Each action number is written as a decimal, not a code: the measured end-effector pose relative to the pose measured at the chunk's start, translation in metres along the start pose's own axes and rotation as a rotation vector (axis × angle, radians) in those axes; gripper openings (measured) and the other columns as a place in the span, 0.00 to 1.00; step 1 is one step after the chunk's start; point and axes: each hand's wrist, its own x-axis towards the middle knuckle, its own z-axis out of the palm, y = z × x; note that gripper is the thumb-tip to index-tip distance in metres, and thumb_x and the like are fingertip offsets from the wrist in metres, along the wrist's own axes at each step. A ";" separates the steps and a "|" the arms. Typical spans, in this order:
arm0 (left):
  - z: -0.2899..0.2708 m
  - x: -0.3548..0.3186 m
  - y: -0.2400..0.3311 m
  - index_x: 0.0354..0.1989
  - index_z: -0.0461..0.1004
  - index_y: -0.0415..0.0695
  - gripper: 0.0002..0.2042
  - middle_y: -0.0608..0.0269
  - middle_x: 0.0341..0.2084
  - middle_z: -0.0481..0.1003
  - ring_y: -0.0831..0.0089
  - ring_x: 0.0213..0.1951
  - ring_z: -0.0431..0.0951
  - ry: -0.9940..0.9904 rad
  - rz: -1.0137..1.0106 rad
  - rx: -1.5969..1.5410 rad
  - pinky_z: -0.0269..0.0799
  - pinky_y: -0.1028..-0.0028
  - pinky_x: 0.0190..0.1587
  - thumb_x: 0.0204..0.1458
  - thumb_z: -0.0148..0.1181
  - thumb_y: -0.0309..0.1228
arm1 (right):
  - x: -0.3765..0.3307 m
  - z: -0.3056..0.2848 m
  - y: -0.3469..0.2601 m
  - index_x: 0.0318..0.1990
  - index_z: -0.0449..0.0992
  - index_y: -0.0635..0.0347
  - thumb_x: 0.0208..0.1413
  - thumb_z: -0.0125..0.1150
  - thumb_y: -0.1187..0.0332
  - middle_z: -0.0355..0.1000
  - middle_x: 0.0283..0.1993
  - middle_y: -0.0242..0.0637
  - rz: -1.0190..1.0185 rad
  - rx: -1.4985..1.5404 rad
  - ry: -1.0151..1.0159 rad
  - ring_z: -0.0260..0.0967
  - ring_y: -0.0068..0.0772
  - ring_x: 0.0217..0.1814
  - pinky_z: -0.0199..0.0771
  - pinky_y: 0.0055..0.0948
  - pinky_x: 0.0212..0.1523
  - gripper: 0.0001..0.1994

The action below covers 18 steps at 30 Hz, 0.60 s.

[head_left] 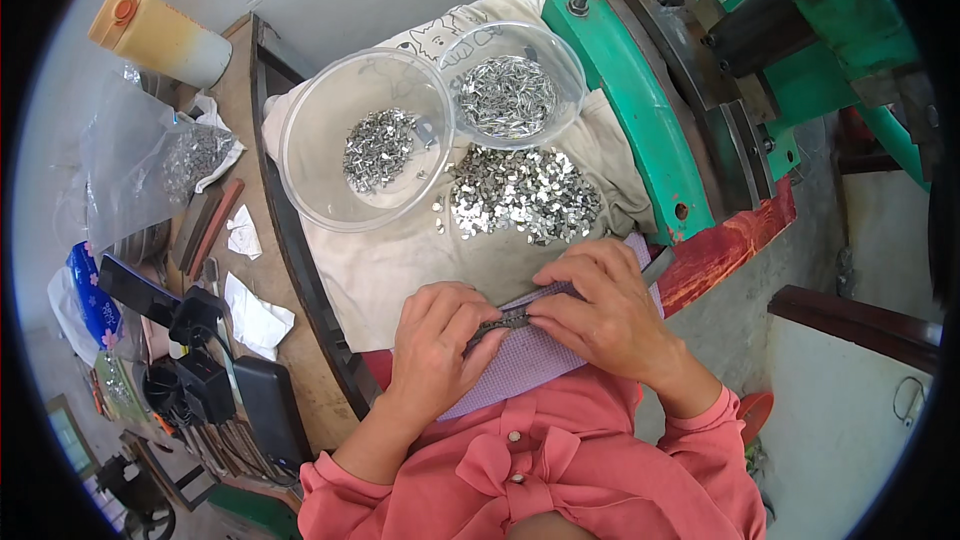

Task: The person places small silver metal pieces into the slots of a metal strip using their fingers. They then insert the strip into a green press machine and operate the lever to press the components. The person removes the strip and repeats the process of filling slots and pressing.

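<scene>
Between my two hands is a narrow dark strip (513, 320) with a row of small marks or notches along it. My left hand (438, 340) pinches its left end, and my right hand (605, 312) grips the right end between thumb and fingers. Under the hands lies a purple checked cloth (515, 370) along the table's near edge. Just beyond them, a heap of small shiny metal pieces (525, 198) rests on the beige cloth (370, 275). Behind it stand a large clear tub (300, 165) and a smaller clear tub (575, 75), both holding small metal parts.
A green press (640, 130) stands close on the right, on a red cover (725, 250). On the left, a wooden table (300, 300) carries a yellow-capped jug (160, 35), a plastic bag (140, 155), white paper scraps (257, 315) and a black power bank-like box (270, 410).
</scene>
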 end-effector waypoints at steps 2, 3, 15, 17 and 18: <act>0.000 -0.001 -0.001 0.35 0.77 0.43 0.15 0.60 0.35 0.77 0.57 0.44 0.76 0.004 -0.001 -0.006 0.69 0.61 0.47 0.38 0.75 0.24 | 0.001 0.005 -0.001 0.30 0.78 0.57 0.45 0.69 0.69 0.73 0.46 0.32 -0.027 -0.012 -0.012 0.67 0.40 0.54 0.66 0.43 0.56 0.06; -0.002 0.000 -0.001 0.35 0.77 0.43 0.15 0.60 0.35 0.77 0.57 0.43 0.76 0.007 -0.012 -0.004 0.69 0.61 0.47 0.38 0.75 0.24 | 0.002 0.006 -0.001 0.31 0.78 0.58 0.46 0.68 0.70 0.73 0.46 0.32 -0.033 -0.009 -0.019 0.67 0.40 0.54 0.66 0.43 0.56 0.06; -0.023 0.025 -0.017 0.35 0.77 0.39 0.10 0.56 0.34 0.75 0.59 0.38 0.77 0.164 -0.105 0.130 0.73 0.67 0.41 0.45 0.68 0.18 | 0.029 0.009 0.014 0.33 0.76 0.57 0.48 0.67 0.71 0.71 0.43 0.31 -0.050 -0.048 0.023 0.67 0.38 0.52 0.65 0.42 0.55 0.06; -0.022 0.031 -0.019 0.35 0.77 0.40 0.09 0.57 0.33 0.75 0.59 0.38 0.77 0.165 -0.084 0.178 0.73 0.66 0.40 0.45 0.68 0.19 | 0.031 0.012 0.017 0.33 0.76 0.56 0.46 0.68 0.71 0.71 0.43 0.31 -0.039 -0.010 0.002 0.67 0.39 0.52 0.64 0.43 0.55 0.08; -0.019 0.034 -0.019 0.35 0.77 0.41 0.09 0.57 0.33 0.75 0.58 0.38 0.77 0.164 -0.080 0.194 0.73 0.66 0.40 0.45 0.69 0.19 | 0.032 0.013 0.017 0.33 0.76 0.56 0.46 0.69 0.71 0.71 0.43 0.31 -0.042 -0.009 0.000 0.67 0.38 0.52 0.65 0.42 0.55 0.08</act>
